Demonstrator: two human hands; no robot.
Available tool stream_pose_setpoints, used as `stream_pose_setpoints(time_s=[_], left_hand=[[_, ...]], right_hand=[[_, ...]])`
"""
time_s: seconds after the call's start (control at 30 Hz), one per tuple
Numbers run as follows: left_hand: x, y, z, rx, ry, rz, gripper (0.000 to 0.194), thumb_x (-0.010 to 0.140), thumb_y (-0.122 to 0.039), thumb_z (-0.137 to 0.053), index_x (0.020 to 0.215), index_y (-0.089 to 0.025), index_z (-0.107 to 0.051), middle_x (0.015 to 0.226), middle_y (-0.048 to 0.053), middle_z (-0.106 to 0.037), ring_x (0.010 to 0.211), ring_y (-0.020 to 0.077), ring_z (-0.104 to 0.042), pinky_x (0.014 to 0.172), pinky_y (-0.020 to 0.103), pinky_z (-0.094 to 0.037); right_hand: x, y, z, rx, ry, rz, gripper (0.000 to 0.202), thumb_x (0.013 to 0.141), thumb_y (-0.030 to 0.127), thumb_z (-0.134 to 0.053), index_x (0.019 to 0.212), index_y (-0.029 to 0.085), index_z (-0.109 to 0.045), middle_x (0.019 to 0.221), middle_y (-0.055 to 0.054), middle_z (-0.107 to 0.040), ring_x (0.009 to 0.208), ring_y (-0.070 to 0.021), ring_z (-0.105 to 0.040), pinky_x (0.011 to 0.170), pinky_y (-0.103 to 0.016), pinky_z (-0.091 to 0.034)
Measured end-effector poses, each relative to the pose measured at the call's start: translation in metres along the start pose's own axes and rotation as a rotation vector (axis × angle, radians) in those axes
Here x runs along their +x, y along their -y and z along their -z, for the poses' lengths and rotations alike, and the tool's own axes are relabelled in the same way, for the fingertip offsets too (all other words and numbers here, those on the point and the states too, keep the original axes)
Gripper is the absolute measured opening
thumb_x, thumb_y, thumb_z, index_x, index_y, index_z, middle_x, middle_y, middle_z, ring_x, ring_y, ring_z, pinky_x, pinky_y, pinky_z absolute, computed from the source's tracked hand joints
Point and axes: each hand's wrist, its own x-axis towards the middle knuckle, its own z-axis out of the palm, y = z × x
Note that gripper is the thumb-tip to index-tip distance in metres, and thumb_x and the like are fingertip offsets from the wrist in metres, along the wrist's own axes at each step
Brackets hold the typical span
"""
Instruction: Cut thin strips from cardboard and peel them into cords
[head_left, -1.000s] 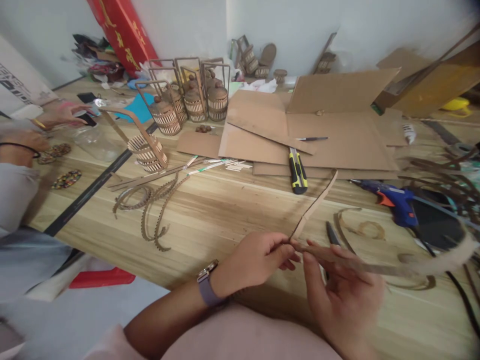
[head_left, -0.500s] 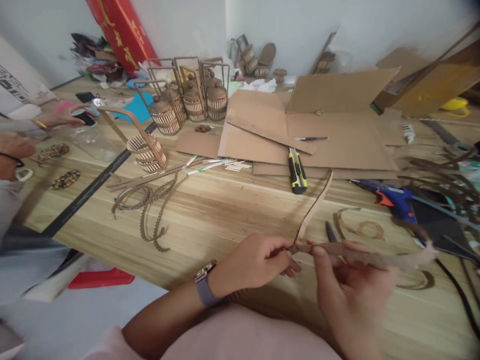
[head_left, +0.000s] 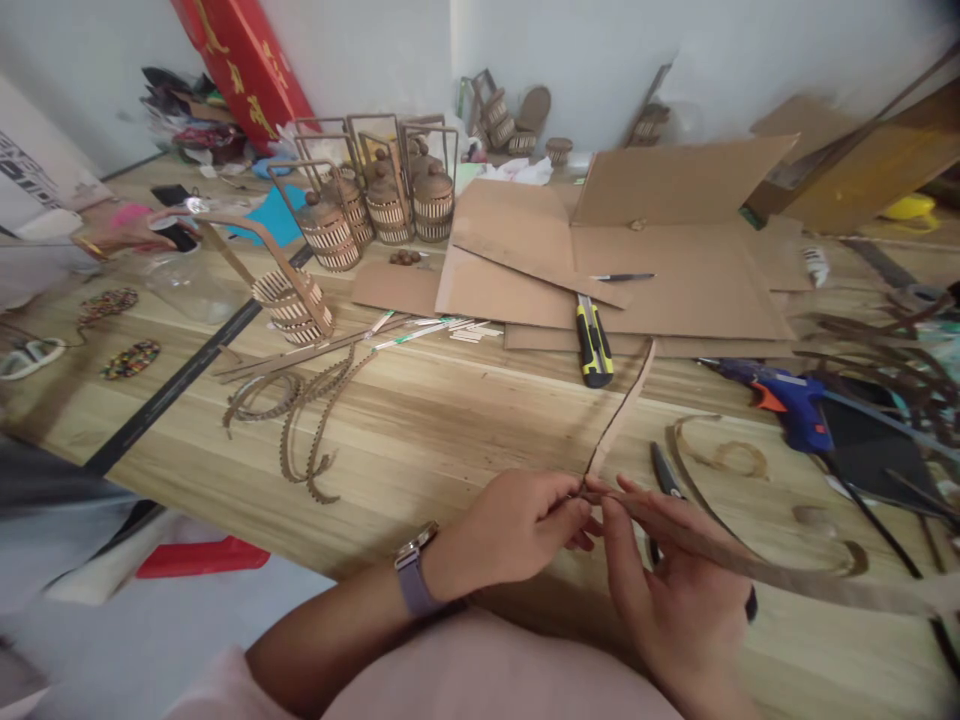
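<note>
While both hands (head_left: 585,540) pinch cardboard strip (head_left: 750,565), lidded baskets (head_left: 390,205) stand shut.

A craft workshop. Beyond the hands, the wooden desk (head_left: 450,420) carries flattened cardboard sheets (head_left: 675,270), a yellow utility knife (head_left: 594,342) and, to the right, a blue glue gun (head_left: 787,405). Farther off to the left stand finished cardboard lanterns (head_left: 390,205), with toothed cardboard strips (head_left: 307,420) lying nearer. Another person's hand (head_left: 127,230) works at the far left.

matt brown cardboard strip (head_left: 750,565), smooth wood-grain table (head_left: 450,420)
</note>
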Motion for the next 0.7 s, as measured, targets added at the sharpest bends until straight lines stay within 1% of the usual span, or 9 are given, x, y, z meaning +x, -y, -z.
stream_pose_setpoints(time_s=[0.03,0.13,0.2,0.27,0.3,0.4,0.47,0.6,0.7], left_hand=[[0.000,0.001,0.000,-0.027,0.010,0.012,0.032,0.102,-0.031,-0.046,0.107,-0.012,-0.071,0.092,0.011,-0.078,0.085,0.0196,-0.076,0.075,0.026,-0.057],[-0.002,0.002,0.002,-0.079,0.047,0.044,0.033,0.101,-0.030,-0.047,0.115,-0.013,-0.071,0.097,0.012,-0.079,0.086,0.0201,-0.077,0.076,0.028,-0.058],[-0.003,0.002,0.003,-0.093,0.055,0.049,0.033,0.101,-0.031,-0.050,0.120,-0.014,-0.071,0.099,0.012,-0.079,0.089,0.0200,-0.076,0.077,0.028,-0.058],[-0.002,0.001,0.005,-0.098,0.048,0.045,0.034,0.099,-0.034,-0.054,0.122,-0.016,-0.071,0.101,0.010,-0.079,0.091,0.0192,-0.075,0.079,0.027,-0.057],[-0.002,0.000,0.005,-0.104,0.043,0.043,0.034,0.099,-0.035,-0.055,0.122,-0.015,-0.071,0.101,0.010,-0.078,0.091,0.0186,-0.075,0.080,0.027,-0.056],[0.001,-0.001,0.006,-0.095,0.027,0.045,0.034,0.101,-0.035,-0.050,0.116,-0.013,-0.071,0.097,0.009,-0.077,0.086,0.0172,-0.074,0.078,0.026,-0.057],[0.003,0.000,0.005,-0.051,0.007,0.040,0.033,0.103,-0.033,-0.047,0.111,-0.012,-0.072,0.093,0.009,-0.076,0.084,0.0169,-0.074,0.075,0.025,-0.057],[0.002,0.002,0.003,0.003,0.001,0.007,0.033,0.103,-0.034,-0.047,0.110,-0.013,-0.071,0.093,0.009,-0.077,0.085,0.0176,-0.075,0.076,0.025,-0.056],[0.000,0.004,0.002,-0.024,0.000,0.019,0.033,0.103,-0.031,-0.047,0.115,-0.014,-0.072,0.093,0.009,-0.078,0.085,0.0181,-0.076,0.076,0.026,-0.057]], right_hand=[[0.000,0.000,0.001,0.030,-0.008,-0.059,0.003,0.090,0.025,-0.067,0.090,0.022,-0.067,0.079,-0.005,-0.078,0.071,-0.0216,-0.076,0.058,-0.032,-0.061],[-0.001,0.000,0.002,0.176,-0.082,-0.312,0.012,0.086,0.028,-0.073,0.088,0.020,-0.063,0.075,-0.005,-0.076,0.062,-0.0219,-0.075,0.048,-0.029,-0.056],[-0.003,0.000,0.002,0.219,-0.108,-0.400,0.016,0.084,0.031,-0.075,0.089,0.019,-0.064,0.074,-0.006,-0.075,0.062,-0.0230,-0.075,0.047,-0.029,-0.055],[-0.005,0.000,0.001,0.219,-0.073,-0.377,0.014,0.084,0.030,-0.075,0.089,0.019,-0.067,0.077,-0.006,-0.076,0.065,-0.0226,-0.075,0.049,-0.030,-0.056],[-0.006,0.000,0.001,0.211,-0.041,-0.328,0.011,0.084,0.028,-0.075,0.088,0.020,-0.068,0.078,-0.006,-0.077,0.067,-0.0221,-0.075,0.052,-0.030,-0.058],[-0.007,0.001,-0.001,0.206,-0.005,-0.160,0.011,0.085,0.027,-0.074,0.095,0.023,-0.071,0.083,-0.003,-0.079,0.076,-0.0231,-0.078,0.069,-0.037,-0.064],[-0.008,0.000,-0.004,0.173,0.005,-0.105,0.014,0.086,0.032,-0.073,0.097,0.024,-0.071,0.085,-0.002,-0.080,0.084,-0.0252,-0.079,0.078,-0.041,-0.065],[-0.011,-0.003,-0.006,0.058,0.021,-0.072,0.011,0.090,0.032,-0.067,0.094,0.025,-0.074,0.081,-0.003,-0.080,0.085,-0.0251,-0.079,0.075,-0.039,-0.064],[-0.008,-0.001,-0.005,0.140,-0.012,-0.197,0.012,0.088,0.032,-0.069,0.095,0.023,-0.068,0.079,-0.005,-0.079,0.075,-0.0240,-0.078,0.064,-0.035,-0.064]])
